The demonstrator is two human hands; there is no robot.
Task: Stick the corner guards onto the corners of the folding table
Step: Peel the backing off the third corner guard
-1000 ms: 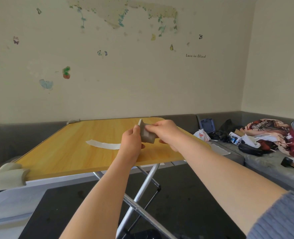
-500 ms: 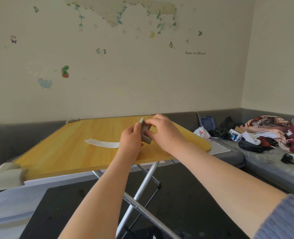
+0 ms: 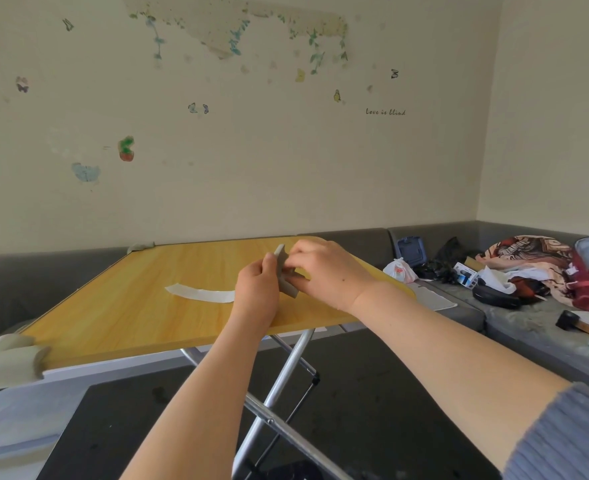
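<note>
both hands, left hand and right hand, pinch a small grey foam corner guard above the yellow wooden folding table; fingers hide most of it.

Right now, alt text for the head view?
Two bare hands, left hand and right hand, hold a grey corner guard between them above a wooden folding table. A white backing strip lies on the tabletop, and one fitted guard already covers the near left corner.
</note>
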